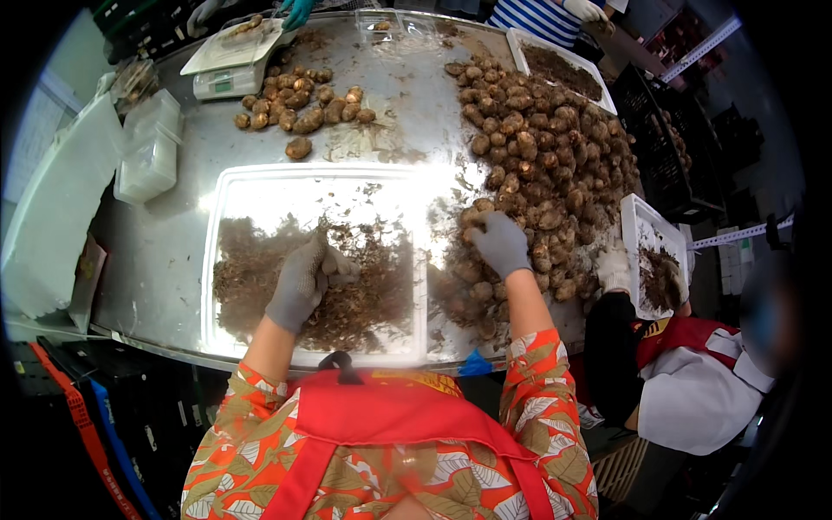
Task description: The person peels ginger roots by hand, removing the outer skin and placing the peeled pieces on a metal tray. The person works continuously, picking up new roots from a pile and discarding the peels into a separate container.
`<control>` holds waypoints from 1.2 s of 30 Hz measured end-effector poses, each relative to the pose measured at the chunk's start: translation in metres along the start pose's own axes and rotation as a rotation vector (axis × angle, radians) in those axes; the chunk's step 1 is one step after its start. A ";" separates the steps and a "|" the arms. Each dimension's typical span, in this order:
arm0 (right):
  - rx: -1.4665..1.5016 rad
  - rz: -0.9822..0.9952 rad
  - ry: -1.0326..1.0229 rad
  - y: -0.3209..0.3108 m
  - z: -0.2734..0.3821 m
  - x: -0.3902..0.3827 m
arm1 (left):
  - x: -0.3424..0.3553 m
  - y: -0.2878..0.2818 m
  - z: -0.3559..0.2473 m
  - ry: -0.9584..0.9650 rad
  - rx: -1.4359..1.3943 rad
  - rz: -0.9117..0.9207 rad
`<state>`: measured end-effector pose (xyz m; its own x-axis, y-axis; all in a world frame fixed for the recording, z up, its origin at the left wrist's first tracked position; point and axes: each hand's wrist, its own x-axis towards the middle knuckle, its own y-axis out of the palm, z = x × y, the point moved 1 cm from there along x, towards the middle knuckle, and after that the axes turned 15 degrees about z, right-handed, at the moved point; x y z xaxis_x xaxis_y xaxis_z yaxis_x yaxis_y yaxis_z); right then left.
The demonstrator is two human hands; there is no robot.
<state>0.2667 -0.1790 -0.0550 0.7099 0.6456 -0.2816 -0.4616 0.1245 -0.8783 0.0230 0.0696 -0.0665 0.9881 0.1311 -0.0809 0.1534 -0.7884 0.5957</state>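
My left hand [305, 284], in a grey glove, is over a white foam tray [421, 286] strewn with brown fibrous scraps [251, 260]. Its fingers are curled together; whatever they may hold is hidden. At the left edge of a big heap of small brown taro tubers [555, 147], my right hand [503, 246], gloved in grey too, has its fingers closed around a taro [475, 213]. Cleaner-looking tubers [299, 100] lie in a smaller group beyond the tray.
A scale [230, 78] stands at the far left, near clear plastic boxes [149, 147]. To the right, a co-worker's gloved hand [614, 270] is beside another foam tray [635, 238]. A third tray [563, 69] and black crates [663, 143] sit beyond the heap.
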 end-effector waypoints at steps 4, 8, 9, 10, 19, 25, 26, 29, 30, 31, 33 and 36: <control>-0.415 0.059 0.096 0.026 0.006 0.018 | -0.006 0.012 0.009 -0.110 0.105 -0.028; -0.499 0.036 0.098 0.030 0.000 0.021 | -0.004 0.030 0.009 -0.203 0.165 -0.046; -0.367 0.001 0.094 0.029 -0.003 0.018 | -0.004 0.033 0.011 -0.203 0.182 -0.029; -0.234 -0.036 0.086 0.029 -0.006 0.014 | -0.004 0.037 0.013 -0.202 0.202 -0.014; 0.474 -0.179 -0.088 0.021 -0.010 -0.021 | 0.012 0.065 0.017 -0.192 0.686 0.106; -0.041 0.082 -0.090 0.013 0.026 -0.013 | 0.000 0.041 0.019 -0.152 0.537 0.058; -0.094 0.126 -0.059 0.017 0.034 -0.009 | -0.001 0.042 0.021 -0.158 0.528 0.066; -0.218 0.189 -0.002 0.020 0.054 -0.001 | -0.003 0.042 0.027 -0.180 0.565 0.080; -0.154 0.194 0.029 0.023 0.050 0.007 | -0.002 0.037 0.033 -0.196 0.618 0.085; -0.089 0.202 0.063 0.031 0.041 0.018 | -0.003 0.035 0.036 -0.217 0.669 0.091; 0.045 0.172 0.050 0.034 0.034 0.024 | -0.004 0.049 0.025 -0.168 0.678 0.061; 0.235 0.068 -0.134 0.029 0.031 0.005 | 0.000 0.051 0.023 -0.168 0.674 0.052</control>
<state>0.2403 -0.1490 -0.0699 0.6039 0.7501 -0.2695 -0.6275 0.2390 -0.7410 0.0310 0.0151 -0.0546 0.9748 0.0314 -0.2209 0.0277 -0.9994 -0.0199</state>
